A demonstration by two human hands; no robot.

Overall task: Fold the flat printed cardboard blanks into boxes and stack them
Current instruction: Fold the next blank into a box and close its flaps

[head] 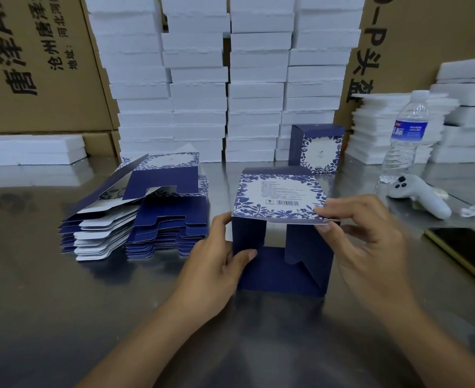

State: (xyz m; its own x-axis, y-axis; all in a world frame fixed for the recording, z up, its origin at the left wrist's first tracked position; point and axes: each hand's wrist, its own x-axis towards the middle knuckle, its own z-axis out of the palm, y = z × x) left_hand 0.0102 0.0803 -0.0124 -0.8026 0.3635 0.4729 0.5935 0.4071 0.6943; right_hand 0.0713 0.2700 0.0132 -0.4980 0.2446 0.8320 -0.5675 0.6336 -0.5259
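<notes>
Gripping the half-folded box (279,197) by its left wall with the left hand (216,256); pinching the printed panel's near right corner with the right hand (370,236); holding it between both.

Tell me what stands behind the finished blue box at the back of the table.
Behind the finished box rise stacked white foam blocks. The box covers the lowest blocks of that column, so how they sit on the table cannot be seen.
</notes>
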